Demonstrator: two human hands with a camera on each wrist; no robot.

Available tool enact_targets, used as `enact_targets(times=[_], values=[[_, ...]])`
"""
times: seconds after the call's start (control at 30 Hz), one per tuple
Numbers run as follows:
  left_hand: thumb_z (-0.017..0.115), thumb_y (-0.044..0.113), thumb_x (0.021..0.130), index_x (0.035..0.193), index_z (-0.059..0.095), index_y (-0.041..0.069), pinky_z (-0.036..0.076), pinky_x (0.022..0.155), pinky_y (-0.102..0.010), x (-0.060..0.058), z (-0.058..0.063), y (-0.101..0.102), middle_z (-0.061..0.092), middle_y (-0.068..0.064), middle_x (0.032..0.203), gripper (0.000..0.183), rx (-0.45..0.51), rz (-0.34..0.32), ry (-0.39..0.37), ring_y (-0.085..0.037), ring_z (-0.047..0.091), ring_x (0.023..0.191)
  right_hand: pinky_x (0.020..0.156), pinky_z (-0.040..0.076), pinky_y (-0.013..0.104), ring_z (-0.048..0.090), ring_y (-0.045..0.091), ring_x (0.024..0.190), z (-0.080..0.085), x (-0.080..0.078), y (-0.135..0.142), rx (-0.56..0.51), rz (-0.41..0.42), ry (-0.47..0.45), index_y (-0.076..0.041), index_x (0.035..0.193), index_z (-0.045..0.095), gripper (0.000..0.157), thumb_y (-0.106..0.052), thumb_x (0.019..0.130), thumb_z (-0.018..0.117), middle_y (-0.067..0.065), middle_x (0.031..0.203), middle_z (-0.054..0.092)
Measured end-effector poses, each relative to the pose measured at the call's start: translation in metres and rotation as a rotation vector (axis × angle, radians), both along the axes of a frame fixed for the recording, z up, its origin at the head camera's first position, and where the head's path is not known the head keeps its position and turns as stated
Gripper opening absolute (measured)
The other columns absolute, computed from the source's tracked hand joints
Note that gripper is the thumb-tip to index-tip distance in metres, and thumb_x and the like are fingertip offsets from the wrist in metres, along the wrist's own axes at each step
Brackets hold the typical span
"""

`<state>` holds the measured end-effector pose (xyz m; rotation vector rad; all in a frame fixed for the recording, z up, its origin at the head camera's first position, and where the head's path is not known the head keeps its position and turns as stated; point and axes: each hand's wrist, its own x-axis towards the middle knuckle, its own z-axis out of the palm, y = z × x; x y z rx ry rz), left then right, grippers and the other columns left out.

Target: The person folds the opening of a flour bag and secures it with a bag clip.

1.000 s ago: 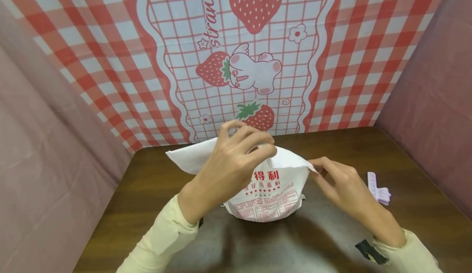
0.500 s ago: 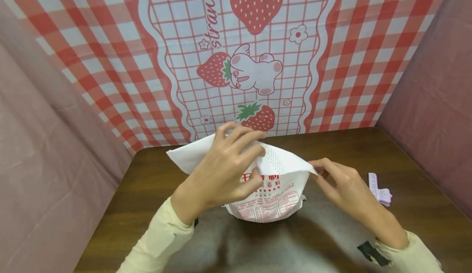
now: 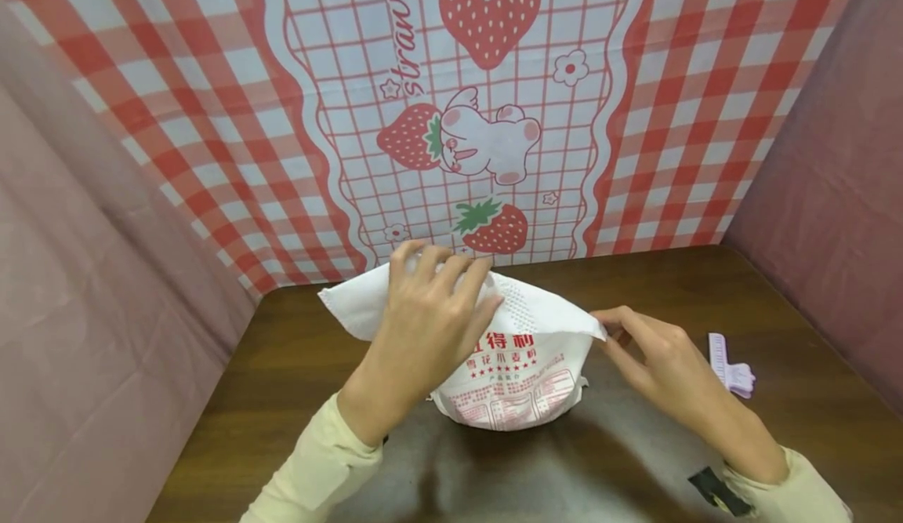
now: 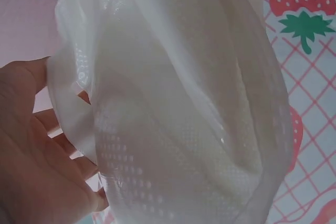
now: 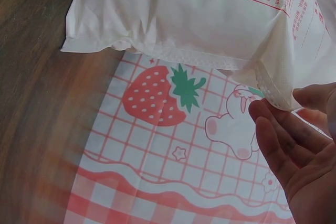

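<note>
Head view | White bag toward far edge of surface, top running sideways | right grip pinching right corner — left grip mid-top, hold unclear

Left sleeve is pale yellow, long, plain fabric, creased near wrist. Right sleeve is same pale yellow. Black strip sits at right sleeve's end: flat, angular, small yellowish mark. Thin black sliver shows at left sleeve's edge. Left hand and right hand are bare.
</note>
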<state>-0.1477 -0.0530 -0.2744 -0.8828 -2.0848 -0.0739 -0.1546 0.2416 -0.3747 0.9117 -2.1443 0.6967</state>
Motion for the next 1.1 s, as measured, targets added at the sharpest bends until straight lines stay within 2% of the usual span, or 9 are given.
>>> enact_targets(times=[0.2, 0.37, 0.43, 0.57, 0.67, 0.77, 0.87, 0.97, 1.1], values=[[0.062, 0.030, 0.098, 0.108, 0.067, 0.010, 0.032, 0.103, -0.050, 0.001, -0.001, -0.001, 0.068, -0.003, 0.095, 0.023, 0.035, -0.027, -0.049, -0.024, 0.057, 0.094, 0.068, 0.050, 0.014, 0.063, 0.006, 0.075, 0.000, -0.001, 0.000, -0.007, 0.017, -0.025, -0.009, 0.111, 0.067, 0.041, -0.043, 0.103, 0.045, -0.007, 0.091, 0.069], [0.065, 0.028, 0.097, 0.104, 0.068, 0.010, 0.032, 0.104, -0.051, 0.004, -0.002, -0.003, 0.069, -0.002, 0.092, 0.019, 0.059, -0.036, -0.054, -0.023, 0.058, 0.093, 0.070, 0.049, 0.013, 0.062, 0.004, 0.079, 0.001, -0.001, -0.001, -0.001, 0.034, -0.028, -0.009, 0.115, 0.067, 0.041, -0.043, 0.103, 0.046, -0.007, 0.096, 0.069], [0.066, 0.027, 0.097, 0.103, 0.068, 0.010, 0.033, 0.104, -0.051, 0.005, -0.003, -0.003, 0.068, -0.002, 0.091, 0.019, 0.064, -0.043, -0.052, -0.023, 0.058, 0.093, 0.076, 0.048, 0.013, 0.062, 0.005, 0.084, 0.003, 0.000, -0.001, 0.002, 0.034, -0.029, -0.009, 0.119, 0.066, 0.040, -0.041, 0.102, 0.052, -0.006, 0.103, 0.068], [0.067, 0.026, 0.096, 0.102, 0.069, 0.010, 0.034, 0.102, -0.050, 0.005, -0.003, -0.003, 0.068, -0.002, 0.088, 0.017, 0.060, -0.062, -0.039, -0.022, 0.058, 0.091, 0.093, 0.040, 0.014, 0.059, 0.010, 0.102, 0.010, 0.004, -0.003, 0.006, 0.038, -0.063, -0.008, 0.131, 0.061, 0.043, -0.027, 0.092, 0.070, -0.001, 0.120, 0.065], [0.067, 0.024, 0.096, 0.102, 0.069, 0.010, 0.035, 0.102, -0.050, 0.005, -0.003, -0.004, 0.068, -0.002, 0.088, 0.016, 0.060, -0.077, -0.029, -0.022, 0.058, 0.090, 0.100, 0.035, 0.014, 0.056, 0.012, 0.113, 0.018, 0.006, -0.008, 0.009, 0.037, -0.118, -0.012, 0.136, 0.058, 0.052, -0.013, 0.087, 0.075, -0.001, 0.127, 0.062], [0.068, 0.023, 0.095, 0.103, 0.069, 0.010, 0.035, 0.101, -0.050, 0.005, -0.004, -0.005, 0.068, -0.001, 0.087, 0.015, 0.068, -0.089, -0.021, -0.022, 0.058, 0.089, 0.096, 0.038, 0.014, 0.057, 0.011, 0.112, 0.024, 0.003, -0.014, 0.012, 0.047, -0.114, -0.013, 0.135, 0.060, 0.049, -0.005, 0.088, 0.073, -0.003, 0.125, 0.063], [0.068, 0.021, 0.095, 0.103, 0.069, 0.010, 0.036, 0.100, -0.049, 0.005, -0.005, -0.005, 0.068, -0.001, 0.087, 0.014, 0.070, -0.101, -0.015, -0.021, 0.058, 0.089, 0.090, 0.043, 0.014, 0.061, 0.010, 0.104, 0.025, -0.002, -0.017, 0.004, 0.071, -0.062, -0.012, 0.126, 0.066, 0.042, -0.001, 0.086, 0.073, -0.005, 0.117, 0.067], [0.067, 0.021, 0.095, 0.103, 0.070, 0.010, 0.037, 0.099, -0.049, 0.005, -0.007, -0.005, 0.068, -0.001, 0.088, 0.013, 0.067, -0.111, -0.009, -0.021, 0.058, 0.089, 0.085, 0.044, 0.014, 0.062, 0.009, 0.097, 0.022, -0.004, -0.018, -0.012, 0.090, -0.028, -0.012, 0.117, 0.071, 0.035, 0.000, 0.084, 0.073, -0.006, 0.111, 0.069], [0.065, 0.020, 0.096, 0.103, 0.069, 0.010, 0.038, 0.098, -0.048, 0.006, -0.009, -0.006, 0.068, 0.000, 0.088, 0.012, 0.073, -0.123, -0.006, -0.020, 0.057, 0.089, 0.083, 0.044, 0.013, 0.062, 0.008, 0.094, 0.018, -0.006, -0.017, -0.034, 0.106, -0.004, -0.011, 0.114, 0.071, 0.028, -0.004, 0.088, 0.072, -0.004, 0.108, 0.070]])
